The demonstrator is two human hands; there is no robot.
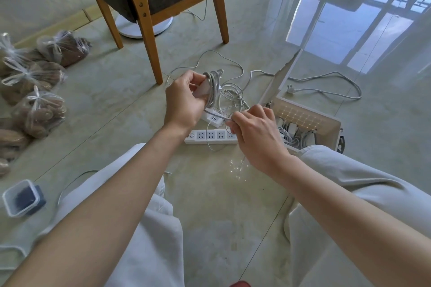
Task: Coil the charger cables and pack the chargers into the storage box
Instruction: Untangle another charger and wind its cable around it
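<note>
My left hand (184,100) grips a white charger (202,89) with grey cable (212,86) wound round it in several loops. My right hand (254,130) pinches the free end of that cable low and to the right. A tangle of loose white cables (233,93) lies on the floor behind both hands. The white storage box (326,121) stands open at the right, its lid (282,77) tipped up, with several chargers and cables (291,135) inside.
Two white power strips (210,135) lie on the tiled floor under my hands. A wooden chair (149,2) stands ahead, a fan base behind it. Tied plastic bags (39,109) line the left. A small lidded container (22,198) sits at lower left. My knees frame the bottom.
</note>
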